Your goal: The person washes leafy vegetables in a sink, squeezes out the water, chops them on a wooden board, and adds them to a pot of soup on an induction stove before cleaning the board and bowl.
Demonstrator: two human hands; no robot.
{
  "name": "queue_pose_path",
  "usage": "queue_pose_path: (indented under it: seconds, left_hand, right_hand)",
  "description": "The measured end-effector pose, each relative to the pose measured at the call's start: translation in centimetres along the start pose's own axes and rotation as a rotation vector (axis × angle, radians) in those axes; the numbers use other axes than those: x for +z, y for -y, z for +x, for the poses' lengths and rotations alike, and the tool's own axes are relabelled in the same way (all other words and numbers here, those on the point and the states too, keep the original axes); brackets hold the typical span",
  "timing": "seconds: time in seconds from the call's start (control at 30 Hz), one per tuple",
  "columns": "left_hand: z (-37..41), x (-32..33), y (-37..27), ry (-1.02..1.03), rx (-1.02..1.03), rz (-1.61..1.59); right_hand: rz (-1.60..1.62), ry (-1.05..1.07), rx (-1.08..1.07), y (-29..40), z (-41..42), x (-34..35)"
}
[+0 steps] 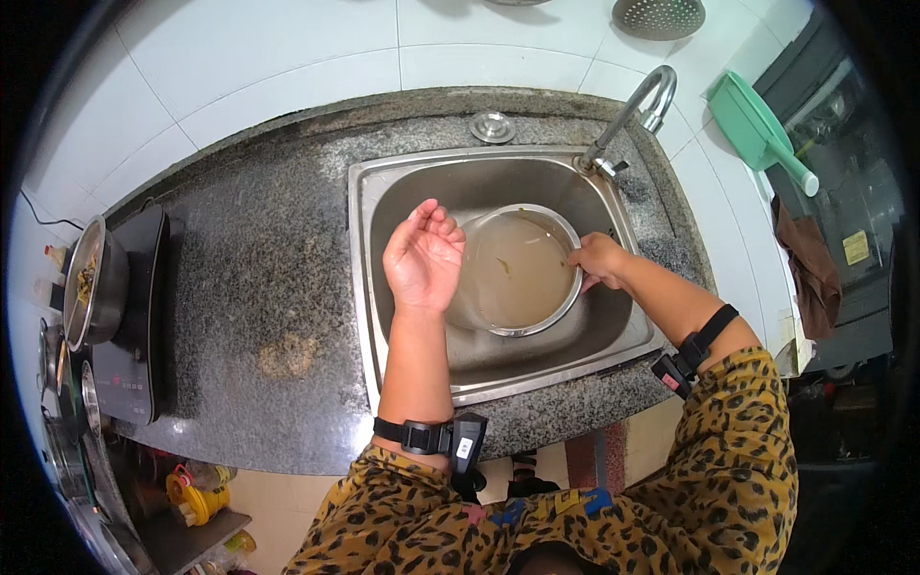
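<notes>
A round steel bowl (519, 332) of cloudy brownish water sits in the stainless-steel sink (467, 392), with a few small greenish bits in it. My right hand (601, 261) grips the bowl's right rim. To the left of the bowl my left hand (425, 257) is raised over the sink's left part, palm up, wet, with its fingers curled a little and nothing in it. The curved faucet (625, 118) stands at the sink's back right corner; no water is seen running from it.
A metal sink strainer (493, 127) lies behind the sink. At the far left a steel pot (108, 287) with food in it stands on a black induction cooktop (126, 366). A green plastic scoop (751, 122) hangs at the right, and a perforated ladle (658, 16) hangs above.
</notes>
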State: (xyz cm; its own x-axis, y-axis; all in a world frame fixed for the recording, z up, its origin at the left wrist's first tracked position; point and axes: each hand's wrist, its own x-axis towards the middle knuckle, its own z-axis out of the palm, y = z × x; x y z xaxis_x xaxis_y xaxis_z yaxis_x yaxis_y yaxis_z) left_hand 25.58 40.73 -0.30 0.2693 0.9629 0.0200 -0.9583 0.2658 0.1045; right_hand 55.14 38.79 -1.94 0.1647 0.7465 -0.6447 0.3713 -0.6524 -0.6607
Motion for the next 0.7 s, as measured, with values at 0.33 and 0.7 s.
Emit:
queue_pose_path:
  seconds: [0.33, 0.7]
  left_hand:
    - [0.1, -0.3, 0.3, -0.027, 0.016, 0.053]
    - [-0.1, -0.9, 0.4, -0.187, 0.079, 0.417]
  right_hand:
    - [-0.533, -0.195, -0.263, 4.4, -5.1, 0.0]
    - [-0.880, -0.763, -0.952, 5.8, -12.0, -1.2]
